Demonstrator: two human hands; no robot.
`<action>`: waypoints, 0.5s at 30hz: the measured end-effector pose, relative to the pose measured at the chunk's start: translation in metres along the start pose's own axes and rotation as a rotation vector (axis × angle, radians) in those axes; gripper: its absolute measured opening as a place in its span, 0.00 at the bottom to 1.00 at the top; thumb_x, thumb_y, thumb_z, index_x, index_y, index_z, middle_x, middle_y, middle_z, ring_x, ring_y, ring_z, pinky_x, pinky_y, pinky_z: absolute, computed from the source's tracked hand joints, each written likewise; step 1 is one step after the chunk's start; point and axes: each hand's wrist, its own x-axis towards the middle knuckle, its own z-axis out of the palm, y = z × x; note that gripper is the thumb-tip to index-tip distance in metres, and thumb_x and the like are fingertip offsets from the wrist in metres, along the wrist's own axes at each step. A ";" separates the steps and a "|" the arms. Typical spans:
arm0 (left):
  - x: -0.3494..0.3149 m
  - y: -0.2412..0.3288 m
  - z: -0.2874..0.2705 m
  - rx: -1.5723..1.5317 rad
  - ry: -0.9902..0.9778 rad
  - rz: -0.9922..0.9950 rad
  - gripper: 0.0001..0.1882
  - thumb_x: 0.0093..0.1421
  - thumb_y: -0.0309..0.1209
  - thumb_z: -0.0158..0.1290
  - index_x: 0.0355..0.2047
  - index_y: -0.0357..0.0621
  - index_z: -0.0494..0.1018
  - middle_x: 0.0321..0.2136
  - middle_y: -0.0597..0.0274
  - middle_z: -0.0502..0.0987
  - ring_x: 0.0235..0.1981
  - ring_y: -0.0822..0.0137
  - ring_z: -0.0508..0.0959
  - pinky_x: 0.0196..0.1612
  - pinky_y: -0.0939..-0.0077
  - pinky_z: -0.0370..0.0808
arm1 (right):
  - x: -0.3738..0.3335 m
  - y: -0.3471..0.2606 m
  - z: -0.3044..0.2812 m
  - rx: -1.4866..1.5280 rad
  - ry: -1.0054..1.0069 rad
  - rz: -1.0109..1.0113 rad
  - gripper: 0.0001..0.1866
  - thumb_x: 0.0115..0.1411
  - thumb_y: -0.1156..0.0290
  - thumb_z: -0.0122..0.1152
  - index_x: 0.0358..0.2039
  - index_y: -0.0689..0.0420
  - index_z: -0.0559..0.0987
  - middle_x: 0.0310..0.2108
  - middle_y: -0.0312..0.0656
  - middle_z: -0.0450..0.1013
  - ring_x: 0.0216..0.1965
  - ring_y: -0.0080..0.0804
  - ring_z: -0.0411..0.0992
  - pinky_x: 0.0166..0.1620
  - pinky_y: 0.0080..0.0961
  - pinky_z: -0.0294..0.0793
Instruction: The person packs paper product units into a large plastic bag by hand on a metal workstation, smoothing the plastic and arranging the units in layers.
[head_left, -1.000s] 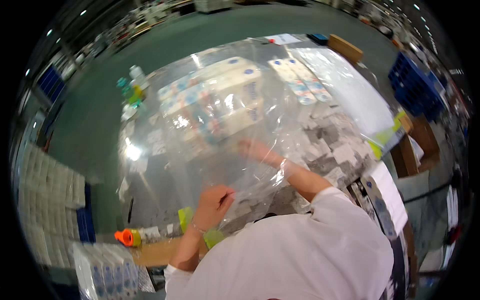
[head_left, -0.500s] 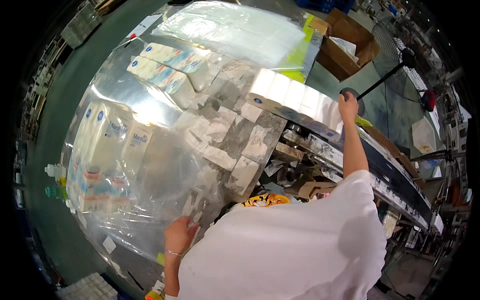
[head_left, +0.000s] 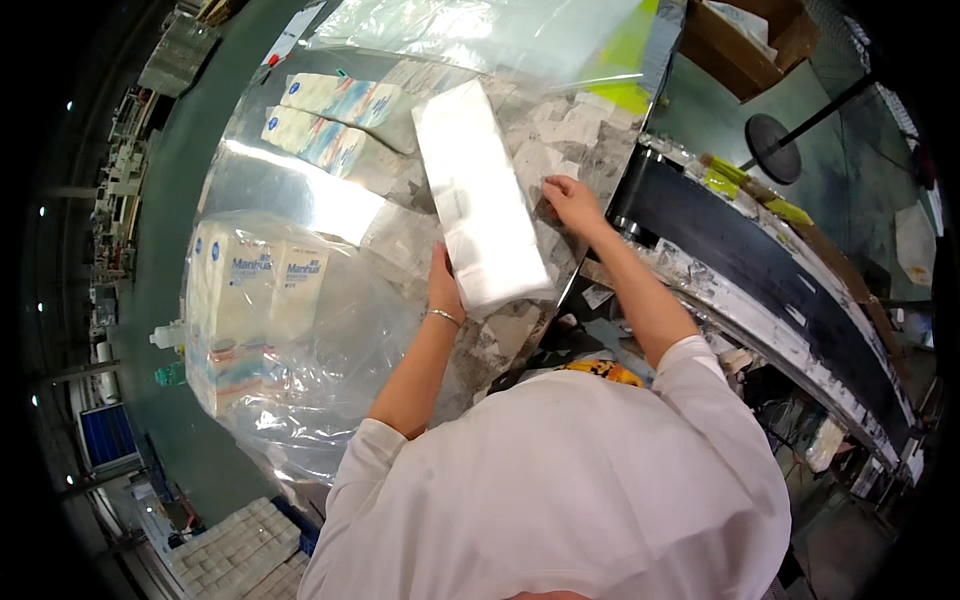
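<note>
A long white plastic-wrapped tissue pack (head_left: pixel 478 190) lies slantwise on the worktable, its near end toward me. My left hand (head_left: pixel 444 282) rests along the pack's left side near that end, fingers stretched out; some are hidden by the pack. To the right, my right hand (head_left: pixel 572 205) hovers just off the pack's side, its fingers loosely bent and nothing seen in them. Left of the pack, a clear plastic bag (head_left: pixel 350 330) holds upright printed tissue packs (head_left: pixel 250 275). Two more printed packs (head_left: pixel 335 120) lie side by side farther back.
A dark conveyor belt (head_left: pixel 740 240) runs along my right. Clear plastic sheets (head_left: pixel 460 35) are spread at the table's far end. Beyond stand a cardboard box (head_left: pixel 745 45) and a round black stand base (head_left: pixel 772 148). Worn paper patches (head_left: pixel 575 125) cover part of the tabletop.
The white row of packs has moved left from the conveyor onto the table. My right hand has come off its far end, and my left hand has moved from the plastic bag to its side.
</note>
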 end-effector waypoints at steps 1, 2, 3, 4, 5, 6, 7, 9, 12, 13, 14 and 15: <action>-0.006 0.001 0.008 -0.083 -0.044 -0.008 0.30 0.58 0.52 0.35 0.53 0.42 0.57 0.47 0.58 0.66 0.46 0.59 0.69 0.48 0.68 0.67 | 0.002 0.006 0.025 -0.052 0.165 -0.122 0.22 0.54 0.60 0.47 0.43 0.63 0.70 0.37 0.51 0.71 0.37 0.39 0.70 0.41 0.28 0.67; -0.011 0.002 0.015 -0.169 -0.088 -0.014 0.30 0.58 0.52 0.35 0.53 0.42 0.57 0.46 0.58 0.67 0.44 0.59 0.70 0.47 0.67 0.68 | 0.000 0.006 0.047 -0.106 0.331 -0.245 0.23 0.53 0.59 0.48 0.43 0.64 0.70 0.38 0.52 0.70 0.37 0.41 0.70 0.41 0.28 0.67; -0.014 0.000 0.018 -0.249 -0.085 -0.009 0.30 0.58 0.53 0.35 0.51 0.43 0.59 0.46 0.57 0.67 0.43 0.58 0.70 0.45 0.64 0.69 | -0.002 0.001 0.058 0.158 0.264 -0.151 0.23 0.54 0.57 0.48 0.41 0.65 0.71 0.42 0.51 0.68 0.38 0.38 0.70 0.42 0.26 0.66; -0.024 0.005 0.024 -0.247 -0.135 -0.049 0.30 0.58 0.53 0.36 0.52 0.43 0.58 0.46 0.57 0.67 0.43 0.58 0.71 0.45 0.63 0.69 | -0.008 -0.007 0.056 0.343 0.142 -0.046 0.24 0.54 0.56 0.48 0.42 0.64 0.70 0.42 0.51 0.68 0.38 0.37 0.70 0.42 0.26 0.67; -0.034 0.012 0.030 -0.245 -0.184 -0.087 0.30 0.57 0.52 0.37 0.52 0.43 0.58 0.46 0.56 0.67 0.43 0.58 0.71 0.45 0.63 0.69 | -0.013 -0.016 0.052 0.527 0.016 0.061 0.25 0.54 0.55 0.48 0.43 0.64 0.70 0.43 0.51 0.68 0.39 0.37 0.69 0.43 0.27 0.67; -0.047 0.020 0.036 -0.248 -0.232 -0.118 0.30 0.57 0.52 0.38 0.52 0.43 0.58 0.46 0.56 0.67 0.42 0.59 0.71 0.44 0.62 0.69 | -0.021 -0.031 0.048 0.703 -0.119 0.164 0.26 0.54 0.55 0.49 0.44 0.64 0.69 0.43 0.51 0.68 0.39 0.36 0.69 0.43 0.27 0.67; -0.057 0.022 0.038 -0.160 -0.230 -0.135 0.29 0.57 0.50 0.39 0.52 0.43 0.58 0.46 0.56 0.66 0.43 0.59 0.71 0.45 0.63 0.69 | -0.029 -0.043 0.042 0.744 -0.241 0.238 0.27 0.53 0.54 0.50 0.45 0.64 0.68 0.43 0.51 0.68 0.39 0.37 0.69 0.43 0.28 0.68; -0.080 0.024 0.040 0.010 -0.210 -0.162 0.28 0.57 0.47 0.40 0.52 0.42 0.57 0.47 0.57 0.66 0.43 0.61 0.70 0.46 0.65 0.67 | -0.050 -0.061 0.023 0.809 -0.501 0.394 0.30 0.51 0.53 0.52 0.46 0.64 0.66 0.42 0.51 0.68 0.40 0.38 0.69 0.44 0.29 0.68; -0.112 0.019 0.035 0.149 -0.233 -0.147 0.29 0.55 0.45 0.45 0.53 0.42 0.57 0.47 0.58 0.66 0.43 0.65 0.70 0.46 0.71 0.66 | -0.080 -0.072 0.001 0.665 -0.498 0.428 0.31 0.46 0.53 0.56 0.46 0.61 0.66 0.39 0.50 0.69 0.39 0.38 0.69 0.43 0.32 0.70; -0.128 0.018 0.029 0.195 -0.258 -0.100 0.29 0.55 0.44 0.46 0.52 0.41 0.57 0.47 0.60 0.66 0.43 0.67 0.69 0.47 0.73 0.65 | -0.096 -0.079 -0.009 0.633 -0.453 0.427 0.30 0.45 0.54 0.57 0.45 0.60 0.68 0.38 0.49 0.69 0.38 0.38 0.70 0.42 0.31 0.70; -0.145 0.020 0.020 0.248 -0.282 -0.050 0.29 0.55 0.43 0.47 0.52 0.41 0.57 0.47 0.61 0.66 0.44 0.69 0.68 0.47 0.76 0.64 | -0.112 -0.080 -0.022 0.602 -0.409 0.416 0.28 0.44 0.54 0.57 0.43 0.59 0.69 0.37 0.48 0.70 0.37 0.38 0.70 0.41 0.31 0.70; -0.169 0.023 0.006 0.400 -0.384 0.095 0.27 0.54 0.40 0.49 0.51 0.40 0.58 0.47 0.62 0.66 0.44 0.72 0.67 0.48 0.77 0.63 | -0.119 -0.068 -0.036 0.511 -0.297 0.305 0.23 0.44 0.56 0.57 0.39 0.56 0.71 0.35 0.44 0.70 0.36 0.35 0.69 0.41 0.29 0.70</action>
